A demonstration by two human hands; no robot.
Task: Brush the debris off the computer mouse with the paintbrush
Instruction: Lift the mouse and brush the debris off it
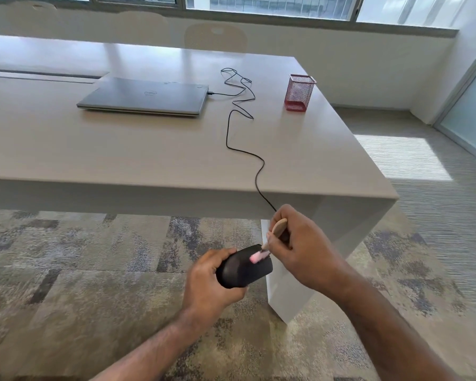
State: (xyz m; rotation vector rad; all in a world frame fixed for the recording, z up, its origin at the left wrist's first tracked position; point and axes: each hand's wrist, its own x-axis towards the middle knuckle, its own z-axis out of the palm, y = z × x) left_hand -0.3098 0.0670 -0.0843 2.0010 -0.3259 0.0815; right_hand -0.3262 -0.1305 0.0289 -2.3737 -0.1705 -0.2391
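pink paintbrush [270, 240] bristles seemingly on mouse [245, 268]

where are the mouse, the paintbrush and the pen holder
mouse [242, 270], head view, on its black top shell
paintbrush [256, 256], head view, on its pink bristles
pen holder [300, 92], head view, on its red mesh front wall

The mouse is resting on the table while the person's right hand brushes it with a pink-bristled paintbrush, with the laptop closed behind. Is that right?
Not quite. The head view shows the mouse off the table, gripped by the left hand in the air above the carpet. The rest holds: the right hand holds the paintbrush, pink bristles on the mouse, and the laptop is closed.
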